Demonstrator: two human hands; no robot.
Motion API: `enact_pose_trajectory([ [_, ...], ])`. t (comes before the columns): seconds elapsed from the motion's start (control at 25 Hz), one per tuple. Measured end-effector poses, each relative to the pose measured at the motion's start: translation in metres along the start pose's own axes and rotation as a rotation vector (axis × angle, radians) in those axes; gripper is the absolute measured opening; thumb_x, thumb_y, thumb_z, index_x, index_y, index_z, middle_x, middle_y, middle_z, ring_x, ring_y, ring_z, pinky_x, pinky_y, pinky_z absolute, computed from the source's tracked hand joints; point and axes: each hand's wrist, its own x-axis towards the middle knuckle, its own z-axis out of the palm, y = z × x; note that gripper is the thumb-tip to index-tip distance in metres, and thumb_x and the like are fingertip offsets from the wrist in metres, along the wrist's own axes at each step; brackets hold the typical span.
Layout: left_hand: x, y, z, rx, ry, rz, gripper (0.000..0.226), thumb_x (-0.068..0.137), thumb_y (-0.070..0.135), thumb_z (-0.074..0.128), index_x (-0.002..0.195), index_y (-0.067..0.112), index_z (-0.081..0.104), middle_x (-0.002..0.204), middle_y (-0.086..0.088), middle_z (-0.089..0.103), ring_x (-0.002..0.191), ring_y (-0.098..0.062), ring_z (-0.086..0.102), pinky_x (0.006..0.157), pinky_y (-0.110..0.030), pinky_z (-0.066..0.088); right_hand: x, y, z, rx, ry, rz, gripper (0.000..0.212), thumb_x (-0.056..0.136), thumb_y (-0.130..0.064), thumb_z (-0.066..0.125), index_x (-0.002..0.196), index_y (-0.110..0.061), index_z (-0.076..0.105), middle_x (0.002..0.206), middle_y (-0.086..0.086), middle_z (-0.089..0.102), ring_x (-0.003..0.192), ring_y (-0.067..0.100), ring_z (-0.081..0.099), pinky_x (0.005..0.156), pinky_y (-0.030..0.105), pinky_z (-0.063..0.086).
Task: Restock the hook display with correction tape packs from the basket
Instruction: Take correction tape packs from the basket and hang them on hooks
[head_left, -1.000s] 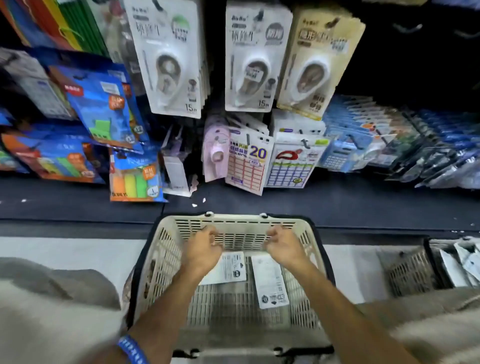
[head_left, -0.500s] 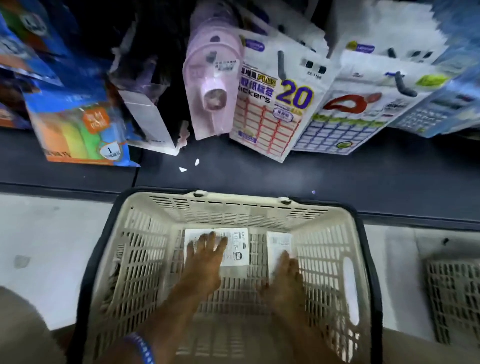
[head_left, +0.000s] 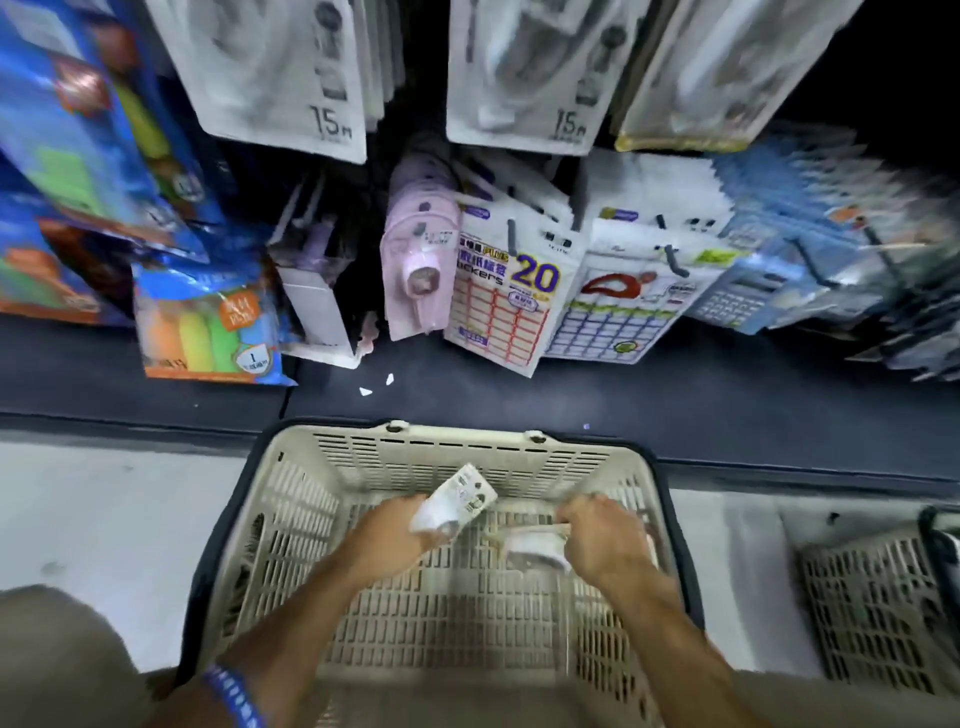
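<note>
With the left hand (head_left: 400, 530) pinching one tape pack (head_left: 457, 501) and the right hand (head_left: 602, 540) gripping another pack (head_left: 535, 545) inside the basket (head_left: 467, 447), lift both clear of its rim toward the 12 o'clock hooks (head_left: 511, 234), hang-holes uppermost.

Two hands (head_left: 400, 530) (head_left: 602, 540) gripping packs (head_left: 460, 501) (head_left: 535, 545) inside basket (head_left: 467, 447)

basket (head_left: 452, 452) beige, slotted | packs (head_left: 460, 501) white | wristband (head_left: 234, 696) blue
</note>
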Motion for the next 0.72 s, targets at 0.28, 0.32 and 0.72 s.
enact_pose_trajectory([
  [0.28,-0.084,0.135,-0.063,-0.554,-0.012,0.454,0.028,0.081,0.01,0.078,0.108,0.011,0.072,0.096,-0.003,0.078,0.08,-0.016,0.067,0.072,-0.033,0.056,-0.1,-0.013,-0.212,0.209,0.013,-0.416,0.029,0.078,-0.027,0.086,0.058,-0.03,0.064,0.05,-0.018,0.062,0.047,-0.006,0.054,0.051,0.016,0.041],
  [0.32,-0.097,0.158,-0.072,-0.556,-0.031,0.509,0.027,0.078,0.006,0.075,0.104,0.014,0.074,0.095,0.001,0.078,0.08,-0.011,0.067,0.073,-0.028,0.056,-0.116,-0.01,-0.228,0.306,0.067,-0.443,0.027,0.079,-0.028,0.085,0.061,-0.03,0.067,0.054,-0.017,0.065,0.048,-0.006,0.054,0.053,0.018,0.042],
  [0.72,-0.197,0.228,-0.135,-0.995,-0.038,0.601,0.055,0.066,0.016,0.088,0.117,0.014,0.069,0.112,-0.014,0.077,0.098,-0.031,0.075,0.075,-0.037,0.061,-0.175,-0.012,-0.247,1.493,0.579,-0.457,0.036,0.066,-0.023,0.089,0.09,-0.014,0.063,0.087,0.011,0.077,0.068,0.021,0.072,0.057,0.029,0.057],
])
